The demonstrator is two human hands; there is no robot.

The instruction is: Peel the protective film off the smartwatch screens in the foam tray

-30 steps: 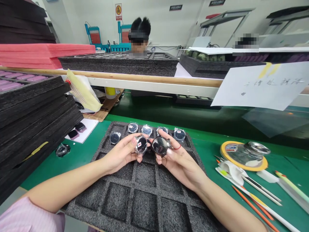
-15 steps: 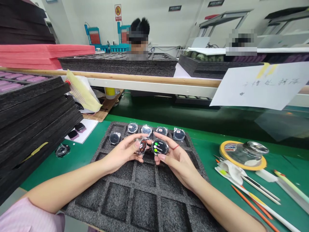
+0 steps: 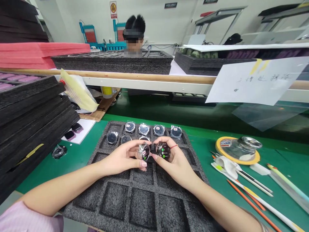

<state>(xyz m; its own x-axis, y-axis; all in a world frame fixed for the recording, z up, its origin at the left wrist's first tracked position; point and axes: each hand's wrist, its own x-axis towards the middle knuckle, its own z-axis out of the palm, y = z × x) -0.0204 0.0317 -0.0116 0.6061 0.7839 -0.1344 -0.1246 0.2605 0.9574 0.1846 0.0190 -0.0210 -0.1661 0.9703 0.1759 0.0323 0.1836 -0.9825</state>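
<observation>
My left hand (image 3: 129, 157) grips a round watch case (image 3: 144, 151) by its rim, with a lit screen and a small label on its face. In my right hand (image 3: 174, 157) is a second round watch case (image 3: 163, 150), its dark screen showing green icons. The two cases are close together, tilted toward each other, over a black foam tray (image 3: 116, 201). Several film-wrapped watch cases lie in the tray's far pockets, among them one with a red-marked label (image 3: 159, 130) and one at the left end (image 3: 112, 138).
Tall stacked foam trays (image 3: 31, 129) rise on the left. To the right are a yellow tape roll (image 3: 219, 149), a glass bottle (image 3: 246, 149) and several thin sticks (image 3: 253, 201). A shelf edge (image 3: 135, 84) crosses beyond the tray; a person (image 3: 134, 30) is behind it.
My left hand has turned its watch case so that its lit face shows more. My right hand has turned its watch case to the side. The camera view has shifted slightly.
</observation>
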